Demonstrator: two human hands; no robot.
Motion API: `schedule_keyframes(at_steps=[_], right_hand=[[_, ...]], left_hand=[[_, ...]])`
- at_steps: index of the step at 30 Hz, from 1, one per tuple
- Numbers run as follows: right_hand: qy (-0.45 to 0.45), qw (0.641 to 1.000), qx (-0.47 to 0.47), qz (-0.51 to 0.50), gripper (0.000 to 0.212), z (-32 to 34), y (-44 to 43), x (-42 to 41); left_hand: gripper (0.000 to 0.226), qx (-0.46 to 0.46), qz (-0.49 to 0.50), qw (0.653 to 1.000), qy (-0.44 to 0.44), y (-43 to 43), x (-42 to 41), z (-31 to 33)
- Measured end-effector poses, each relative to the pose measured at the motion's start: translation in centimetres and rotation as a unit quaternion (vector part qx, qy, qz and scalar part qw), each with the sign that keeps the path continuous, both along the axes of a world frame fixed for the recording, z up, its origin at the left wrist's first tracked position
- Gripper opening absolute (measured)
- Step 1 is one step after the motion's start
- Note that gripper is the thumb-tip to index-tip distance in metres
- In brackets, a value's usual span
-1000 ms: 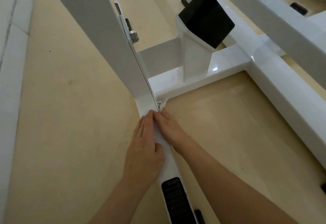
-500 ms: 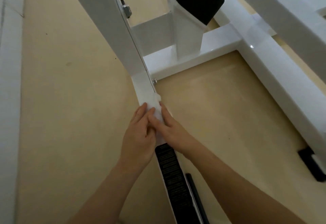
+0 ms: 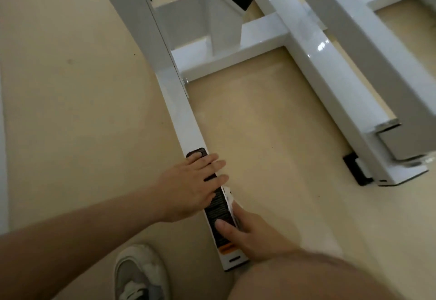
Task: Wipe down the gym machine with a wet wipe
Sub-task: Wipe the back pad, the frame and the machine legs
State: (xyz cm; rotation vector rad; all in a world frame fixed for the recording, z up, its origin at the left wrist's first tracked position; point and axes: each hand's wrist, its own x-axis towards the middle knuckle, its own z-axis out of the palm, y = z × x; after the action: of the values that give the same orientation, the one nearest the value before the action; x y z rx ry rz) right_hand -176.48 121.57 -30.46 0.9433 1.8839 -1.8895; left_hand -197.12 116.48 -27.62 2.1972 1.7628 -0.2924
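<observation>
Your wet wipe (image 3: 229,196) is bunched against the right edge of the gym machine's white floor bar (image 3: 186,120). Your right hand (image 3: 258,236) pinches it there, thumb on the black grip strip (image 3: 219,207). Your left hand (image 3: 187,186) lies flat on that strip, fingers spread.

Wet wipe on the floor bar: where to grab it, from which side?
Pinch the crumpled edge of the wet wipe that sticks out beyond the right hand, on the right face of the floor bar. Probably come from the right, floor side: the wipe hangs on that face, and the left hand lies flat over the black strip on top.
</observation>
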Motion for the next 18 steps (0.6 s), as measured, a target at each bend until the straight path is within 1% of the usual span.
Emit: schedule_keyframes(at_steps=[1, 3, 4, 6, 7, 8, 9, 12, 15, 16, 18], right_hand=[[-0.011, 1.0, 0.005, 0.006, 0.08, 0.1, -0.3, 0.5], [0.002, 1.0, -0.006, -0.007, 0.082, 0.2, -0.7, 0.6], [0.02, 1.0, -0.012, -0.019, 0.075, 0.2, -0.6, 0.0], [0.047, 0.998, -0.018, -0.045, 0.051, 0.1, -0.1, -1.7], [0.055, 0.997, -0.014, -0.052, 0.042, 0.1, 0.2, -2.5], [0.058, 0.997, -0.008, -0.056, 0.04, -0.1, 0.3, -3.0], [0.052, 0.997, -0.004, -0.059, 0.044, -0.4, 0.2, -3.0], [0.019, 0.999, 0.004, -0.035, 0.072, -0.2, -1.1, -0.2], [0.039, 0.999, 0.009, -0.032, 0.078, 0.3, -2.3, 2.0], [0.058, 0.997, 0.019, -0.047, 0.081, 0.5, -2.3, 1.5], [0.083, 0.993, 0.028, -0.077, 0.083, 0.5, -2.2, -0.5]], left_hand=[[0.049, -0.017, -0.025, 1.0, 0.008, 0.0, 0.1, 0.2], [0.049, -0.033, -0.042, 0.998, 0.013, 0.7, 0.3, 0.4], [0.05, -0.043, -0.041, 0.998, 0.009, 1.2, 0.2, 0.5], [0.055, -0.064, -0.042, 0.997, 0.001, 2.0, -0.2, 0.8], [0.058, -0.063, -0.043, 0.997, 0.002, 2.1, -0.3, 0.7], [0.06, -0.061, -0.047, 0.997, 0.004, 2.2, -0.3, 0.8], [0.062, -0.061, -0.054, 0.997, 0.003, 2.3, -0.4, 0.9], [0.059, -0.05, -0.068, 0.996, 0.012, 2.3, -0.5, 1.1], [0.049, -0.04, -0.058, 0.997, 0.012, 2.3, -0.8, 1.1], [0.051, -0.04, -0.055, 0.998, 0.009, 2.3, -0.8, 1.1], [0.064, -0.043, -0.036, 0.998, -0.011, 2.1, -0.5, 0.9]])
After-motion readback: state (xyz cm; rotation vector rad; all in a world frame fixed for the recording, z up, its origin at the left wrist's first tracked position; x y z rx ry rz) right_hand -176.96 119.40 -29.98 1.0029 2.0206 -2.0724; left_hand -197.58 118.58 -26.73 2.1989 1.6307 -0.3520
